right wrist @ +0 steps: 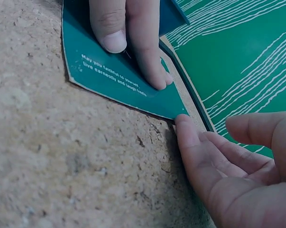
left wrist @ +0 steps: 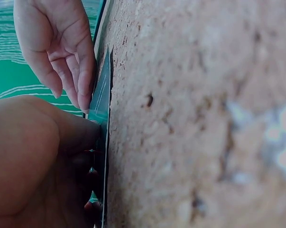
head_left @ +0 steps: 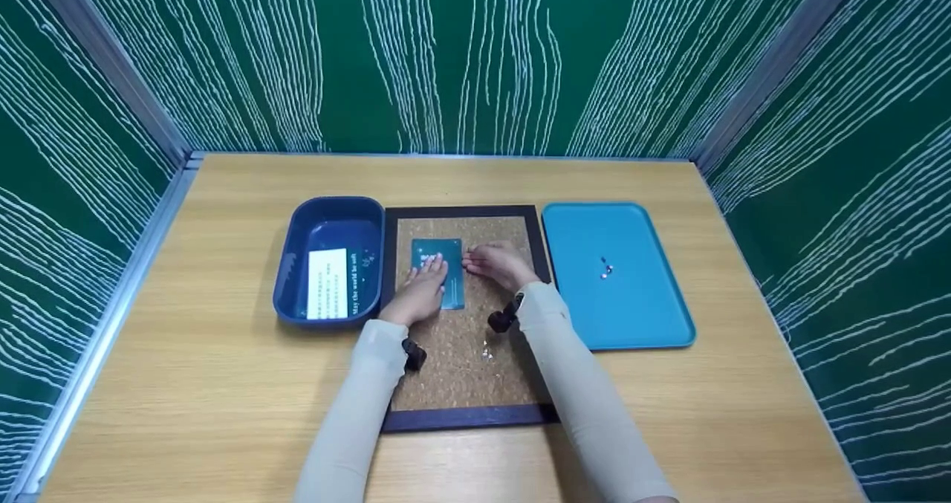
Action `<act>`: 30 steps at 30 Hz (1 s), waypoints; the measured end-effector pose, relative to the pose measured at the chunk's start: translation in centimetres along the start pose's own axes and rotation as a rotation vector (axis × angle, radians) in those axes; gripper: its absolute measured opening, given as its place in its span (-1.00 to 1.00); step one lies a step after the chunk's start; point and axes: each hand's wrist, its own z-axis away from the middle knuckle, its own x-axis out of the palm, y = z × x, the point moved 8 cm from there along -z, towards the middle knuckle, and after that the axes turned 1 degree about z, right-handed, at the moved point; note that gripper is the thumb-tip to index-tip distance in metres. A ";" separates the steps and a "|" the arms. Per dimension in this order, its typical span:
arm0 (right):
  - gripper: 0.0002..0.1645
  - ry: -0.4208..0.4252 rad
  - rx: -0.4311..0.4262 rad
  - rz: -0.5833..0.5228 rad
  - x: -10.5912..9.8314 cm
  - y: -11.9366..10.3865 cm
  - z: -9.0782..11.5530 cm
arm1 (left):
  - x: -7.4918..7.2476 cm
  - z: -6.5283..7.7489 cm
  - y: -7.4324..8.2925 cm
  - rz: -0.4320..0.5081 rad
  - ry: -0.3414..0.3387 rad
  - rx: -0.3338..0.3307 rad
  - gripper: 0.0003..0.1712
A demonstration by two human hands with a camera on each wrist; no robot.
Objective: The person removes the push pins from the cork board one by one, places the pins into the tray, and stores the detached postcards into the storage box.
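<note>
A teal card (head_left: pixel 452 291) with white print lies on the cork board (head_left: pixel 461 377), a little left of its middle. My left hand (head_left: pixel 422 292) rests on the card, its fingers fairly straight and spread over the surface. Beside the card's right edge is my right hand (head_left: pixel 501 264); in the right wrist view its index fingertip (right wrist: pixel 182 121) touches a corner of the card (right wrist: pixel 100 80). No pinch shows there, and the thumb stands apart from the fingers. Part of the card's print is hidden under the left hand.
Left of the board stands a dark blue bin (head_left: pixel 286 280) holding a white and teal printed sheet (head_left: pixel 328 284). On the right, a light blue tray (head_left: pixel 631 310) bears several tiny shiny pieces (head_left: pixel 607 269). More small shiny bits (head_left: pixel 487 351) lie on the cork near the right forearm.
</note>
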 end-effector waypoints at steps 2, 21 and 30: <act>-0.67 -0.001 0.002 -0.001 0.0 0.0 0.0 | 0.0 0.0 0.0 -0.003 -0.001 0.001 -0.38; -0.72 0.004 -0.057 0.071 0.3 0.0 -0.4 | 0.0 0.1 0.1 0.014 -0.003 0.018 -0.39; -0.65 0.051 -0.034 0.135 0.5 -0.4 0.4 | -0.1 0.1 0.2 -0.001 0.003 0.018 -0.39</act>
